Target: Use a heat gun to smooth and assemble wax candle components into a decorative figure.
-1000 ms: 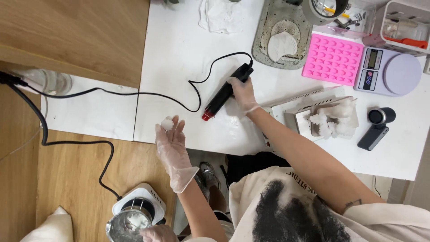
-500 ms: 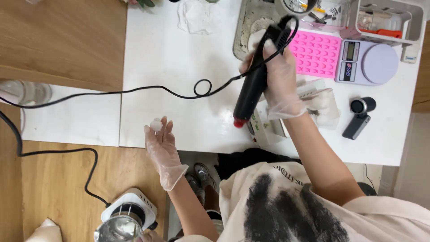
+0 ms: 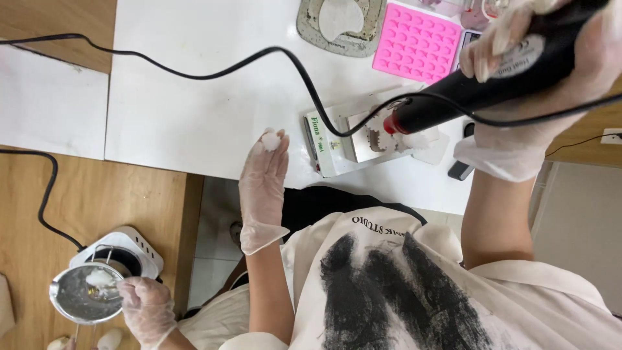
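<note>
Head view: right hand point(image 3: 551, 84), gloved, grip wrapped tight round the black heat gun point(image 3: 479, 91), nozzle tip red, pointing down-left over the small white box point(image 3: 363, 139) and the white crumbly lumps beside it. Left hand point(image 3: 262, 188), gloved, fingers nearly straight, pinching a small white wax lump point(image 3: 271, 139) at the fingertips, just above the bench point(image 3: 194, 110) edge. Black cord point(image 3: 194, 68) loops across the bench to the gun. Judgement: keep the nozzle aimed away from the glove and the cord clear of the hot tip; hold the lump lightly so it does not crumble. Bench white, smooth; grey dish point(image 3: 340, 26) and pink silicone mould point(image 3: 414, 42) at the far edge. Wooden floor below left; a second person's gloved hand point(image 3: 146, 311) tends a metal pot point(image 3: 84, 295) on a small white heater point(image 3: 123, 253)
</note>
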